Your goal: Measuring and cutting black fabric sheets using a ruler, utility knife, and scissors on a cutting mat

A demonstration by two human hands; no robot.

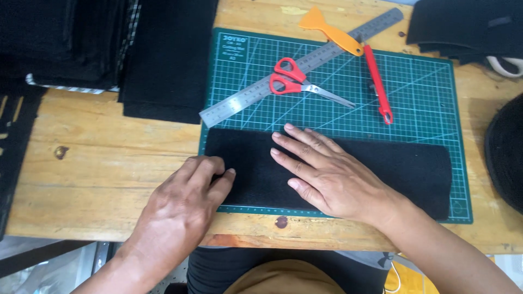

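A long black fabric strip (403, 169) lies across the near part of a green cutting mat (425, 92). My right hand (327, 174) rests flat on the strip, fingers spread and pointing left. My left hand (188, 204) is at the strip's left end, fingers curled, thumb and fingertips touching the strip's edge. On the mat beyond the strip lie red-handled scissors (297, 83), a steel ruler (256, 95), a red-handled cutter (377, 81) and an orange plastic scraper (329, 30).
The mat sits on a wooden table (103, 158). Stacks of black fabric (169, 60) lie at the back left, more black pieces (468, 27) at the back right, and a dark round object (506, 152) at the right edge.
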